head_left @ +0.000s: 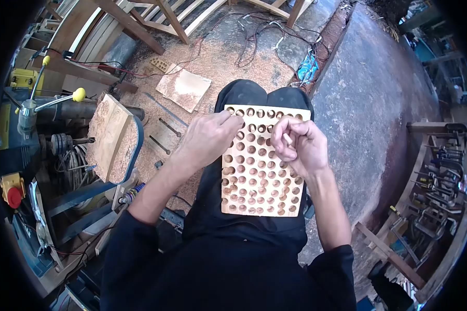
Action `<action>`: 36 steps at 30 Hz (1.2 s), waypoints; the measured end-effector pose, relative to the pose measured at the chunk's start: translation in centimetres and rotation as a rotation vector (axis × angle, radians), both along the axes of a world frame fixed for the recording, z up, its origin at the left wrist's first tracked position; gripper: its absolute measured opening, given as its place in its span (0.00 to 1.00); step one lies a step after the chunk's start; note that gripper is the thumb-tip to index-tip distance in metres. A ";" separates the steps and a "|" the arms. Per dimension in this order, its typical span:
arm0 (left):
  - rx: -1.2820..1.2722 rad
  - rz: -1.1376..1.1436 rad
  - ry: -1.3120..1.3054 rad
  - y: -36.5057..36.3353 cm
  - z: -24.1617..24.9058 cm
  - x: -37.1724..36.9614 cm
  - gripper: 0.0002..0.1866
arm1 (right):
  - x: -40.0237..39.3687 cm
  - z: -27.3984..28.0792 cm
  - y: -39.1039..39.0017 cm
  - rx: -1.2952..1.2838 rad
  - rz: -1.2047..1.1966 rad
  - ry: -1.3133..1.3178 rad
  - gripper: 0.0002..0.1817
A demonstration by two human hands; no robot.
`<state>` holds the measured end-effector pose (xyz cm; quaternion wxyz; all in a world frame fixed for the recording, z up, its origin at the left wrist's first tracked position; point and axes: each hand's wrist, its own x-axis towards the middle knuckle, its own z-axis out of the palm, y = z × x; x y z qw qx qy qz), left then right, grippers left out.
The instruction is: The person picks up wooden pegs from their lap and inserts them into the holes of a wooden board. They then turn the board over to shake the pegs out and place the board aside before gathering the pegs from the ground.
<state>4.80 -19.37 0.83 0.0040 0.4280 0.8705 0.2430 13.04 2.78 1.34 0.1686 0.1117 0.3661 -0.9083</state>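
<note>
I can't tell what my right hand [298, 145] pinches, and both hands cover some holes of the drilled board [259, 176].

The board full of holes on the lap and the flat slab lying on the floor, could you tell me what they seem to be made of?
The board with holes looks like pale unfinished wood: matt tan surface, round bored recesses. The left hand and right hand rest on it. The flat slab also looks like raw wood, though dusted with sawdust.

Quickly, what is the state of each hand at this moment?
Left hand: fingers pinched together at the top edge of the wooden board with holes; what they pinch cannot be told.
Right hand: curled shut over the board; contents cannot be told.
</note>
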 end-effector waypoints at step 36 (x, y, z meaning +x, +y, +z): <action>0.948 -0.121 -1.688 -2.1 0.3 0.9 0.12 | 2.9 0.3 0.3 1.833 0.103 0.637 0.06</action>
